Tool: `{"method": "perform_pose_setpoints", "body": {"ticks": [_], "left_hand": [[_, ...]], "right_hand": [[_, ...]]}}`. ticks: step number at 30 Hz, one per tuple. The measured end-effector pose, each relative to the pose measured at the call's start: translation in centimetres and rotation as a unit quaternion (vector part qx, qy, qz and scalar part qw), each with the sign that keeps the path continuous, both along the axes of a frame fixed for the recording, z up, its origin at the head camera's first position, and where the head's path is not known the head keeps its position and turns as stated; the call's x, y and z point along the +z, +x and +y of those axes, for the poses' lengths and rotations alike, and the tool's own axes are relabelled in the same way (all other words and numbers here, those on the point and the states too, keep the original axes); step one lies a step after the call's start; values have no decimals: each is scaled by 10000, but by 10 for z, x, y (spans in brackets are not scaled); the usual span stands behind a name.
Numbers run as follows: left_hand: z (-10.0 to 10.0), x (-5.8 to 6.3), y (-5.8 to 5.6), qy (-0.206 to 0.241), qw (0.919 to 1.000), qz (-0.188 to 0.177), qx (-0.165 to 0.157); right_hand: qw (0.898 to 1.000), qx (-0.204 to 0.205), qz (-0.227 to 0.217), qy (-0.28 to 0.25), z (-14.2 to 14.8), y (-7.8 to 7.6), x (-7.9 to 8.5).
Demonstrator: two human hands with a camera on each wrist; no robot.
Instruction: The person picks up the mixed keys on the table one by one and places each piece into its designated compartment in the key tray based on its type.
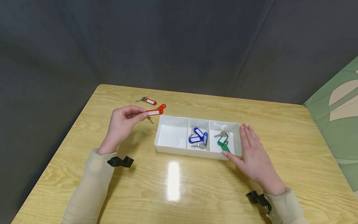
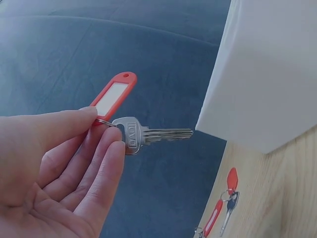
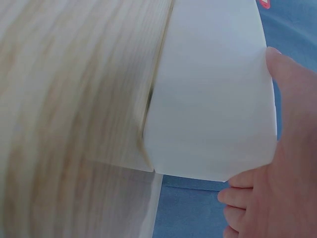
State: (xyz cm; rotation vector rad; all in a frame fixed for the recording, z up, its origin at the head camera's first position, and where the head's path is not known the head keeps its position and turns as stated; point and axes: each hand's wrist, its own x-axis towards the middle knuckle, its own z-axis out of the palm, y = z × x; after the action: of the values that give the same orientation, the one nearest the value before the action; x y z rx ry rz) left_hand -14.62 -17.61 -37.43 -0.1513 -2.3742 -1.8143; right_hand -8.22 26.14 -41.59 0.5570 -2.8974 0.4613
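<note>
The left hand (image 1: 123, 123) pinches a red key tag (image 1: 154, 113) between thumb and fingers, near the far left corner of a white three-compartment tray (image 1: 174, 137); a silver key (image 2: 132, 136) hangs from its ring. The right hand (image 1: 254, 157), well apart from the left, lies with straight fingers along the tray's right end, its thumb at the near rim. Blue-tagged keys (image 1: 195, 139) lie in the middle compartment, green-tagged keys (image 1: 225, 147) in the right one. Beyond the left hand, two more red tags (image 1: 151, 101) lie on the wooden table (image 1: 139, 193).
</note>
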Motion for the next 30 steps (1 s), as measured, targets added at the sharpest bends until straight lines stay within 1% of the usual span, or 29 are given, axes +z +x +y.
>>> {"method": "perform_pose_setpoints", "body": {"ticks": [5,10,14,21,26,30], "left_hand": [[4,3,0,83,9999,98,7],[8,5,3,309,9993,200,-35],[14,5,5,502,9983,275,-143],[23,4,6,389,9985,284,-257],[25,2,6,354,9986,244,-317],[24,4,5,231,9986,319,-343]], "right_hand": [[10000,-22,-37,1,1,-2,1],[9999,-49,-125,27,1,-3,0],[9999,-51,-153,16,1,-3,-1],[9999,-73,-140,37,3,-3,0],[9999,-83,-140,25,2,-2,-2],[9998,-88,-166,12,2,-2,-2]]}}
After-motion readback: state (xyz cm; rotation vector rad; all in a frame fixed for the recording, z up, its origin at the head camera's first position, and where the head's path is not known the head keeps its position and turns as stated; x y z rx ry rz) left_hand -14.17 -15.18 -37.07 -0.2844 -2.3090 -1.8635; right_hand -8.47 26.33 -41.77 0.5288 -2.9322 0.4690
